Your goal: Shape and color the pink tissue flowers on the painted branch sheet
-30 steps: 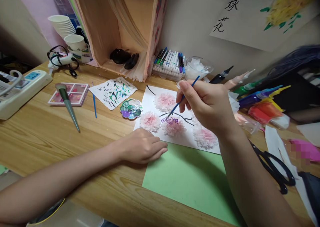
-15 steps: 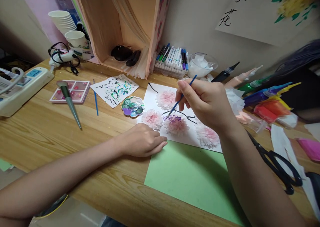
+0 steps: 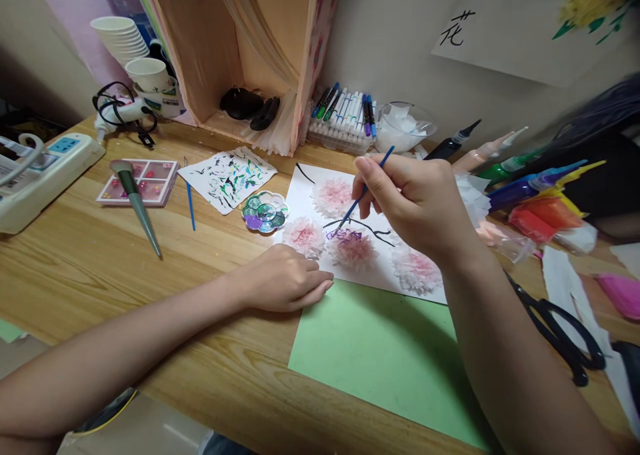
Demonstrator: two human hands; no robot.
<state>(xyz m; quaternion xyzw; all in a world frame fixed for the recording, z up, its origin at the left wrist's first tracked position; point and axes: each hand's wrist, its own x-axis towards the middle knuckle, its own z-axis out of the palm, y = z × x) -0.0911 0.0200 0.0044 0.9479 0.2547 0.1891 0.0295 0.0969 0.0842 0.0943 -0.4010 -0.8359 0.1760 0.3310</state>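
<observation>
My right hand (image 3: 417, 201) grips a thin blue paintbrush (image 3: 362, 195); its tip touches purple paint at the top edge of a pink tissue-paper flower (image 3: 353, 249) on a white sheet (image 3: 303, 195). Several such pink flowers and black painted branches cover that sheet. My left hand (image 3: 285, 279) rests palm down on the wooden desk (image 3: 90, 261), fingertips pressing the sheet's near-left corner beside another flower (image 3: 304, 236). A green paper sheet (image 3: 380, 355) lies in front of the white one. A small flower-shaped palette (image 3: 265, 211) with purple and green paint sits just left of the sheet.
A paint-smeared test paper (image 3: 227, 176), a second blue brush (image 3: 190, 198), a pink compartment box (image 3: 140, 181) and a green-handled tool (image 3: 137, 205) lie at left. A marker set (image 3: 345, 118), a glass bowl (image 3: 403, 127) and a wooden cubby stand behind. Paint tubes (image 3: 530, 188) and black scissors (image 3: 560, 331) lie at right.
The view has shifted slightly; my right hand keeps the brush tip at the purple patch on the middle flower with only small movement. My left hand stays in place.
</observation>
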